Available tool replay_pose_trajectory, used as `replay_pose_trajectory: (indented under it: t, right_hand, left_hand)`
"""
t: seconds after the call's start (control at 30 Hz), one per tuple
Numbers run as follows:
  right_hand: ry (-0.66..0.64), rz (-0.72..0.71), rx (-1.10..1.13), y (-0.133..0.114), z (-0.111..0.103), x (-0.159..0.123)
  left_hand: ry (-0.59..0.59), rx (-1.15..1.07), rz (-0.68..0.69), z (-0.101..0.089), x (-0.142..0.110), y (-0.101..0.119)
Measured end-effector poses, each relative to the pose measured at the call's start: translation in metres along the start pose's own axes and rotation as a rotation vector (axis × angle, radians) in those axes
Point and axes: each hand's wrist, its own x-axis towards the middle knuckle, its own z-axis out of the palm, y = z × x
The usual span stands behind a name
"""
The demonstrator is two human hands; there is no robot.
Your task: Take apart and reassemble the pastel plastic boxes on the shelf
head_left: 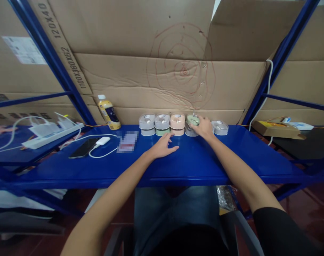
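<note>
Small rounded plastic boxes with clear lids stand in a row at the back of the blue table. My right hand (204, 127) is closed around a green box (193, 120), which is on or just above a grey box (190, 132); whether they touch I cannot tell. To its right sits a single grey box (220, 128). On the left are a peach stack (177, 125), a grey-over-green stack (162, 124) and an all-grey stack (147, 124). My left hand (164, 146) hovers or rests in front of the peach stack, thumb and fingers apart, holding nothing.
A yellow-labelled bottle (109, 113) stands at the back left. Nearby lie a phone (84, 148), a white charger with cable (102, 141) and a blurred-out packet (127, 142). A power strip (48, 137) is further left, an opened carton (279, 129) at right. Cardboard (119, 71) backs the table.
</note>
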Motion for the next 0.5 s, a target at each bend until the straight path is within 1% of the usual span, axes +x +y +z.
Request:
replay_pose_trajectory:
  t: [0.1, 0.17, 0.2, 0.23, 0.3, 0.37, 0.4, 0.43, 0.5]
  right_hand:
    - [0.084, 0.004, 0.181, 0.018, -0.021, -0.001]
    - [0.103, -0.064, 0.323, 0.027, -0.035, -0.006]
    - [0.071, -0.118, 0.401, 0.029, -0.040, -0.010]
    - [0.001, -0.183, 0.483, 0.030, -0.044, -0.014]
    - [-0.218, -0.327, 0.634, 0.027, -0.045, -0.025]
    - [-0.442, -0.458, 0.736, 0.020, -0.038, -0.037]
    - [-0.527, -0.514, 0.759, 0.017, -0.033, -0.041]
    - [-0.588, -0.561, 0.769, 0.013, -0.028, -0.045]
    - [-0.650, -0.639, 0.773, 0.009, -0.017, -0.050]
  left_hand:
    - [0.038, -0.020, -0.008, -0.001, 0.001, 0.000]
    - [0.066, -0.079, -0.023, -0.002, 0.002, 0.001]
    - [0.074, -0.134, -0.034, -0.003, 0.003, 0.002]
    - [0.077, -0.202, -0.044, -0.004, 0.004, 0.002]
    - [0.055, -0.351, -0.054, -0.006, 0.005, 0.001]
    - [0.011, -0.460, -0.051, -0.008, 0.005, -0.001]
    - [-0.019, -0.486, -0.047, -0.009, 0.004, -0.002]
    - [-0.052, -0.493, -0.043, -0.010, 0.004, -0.003]
    - [-0.107, -0.459, -0.024, -0.011, 0.002, -0.003]
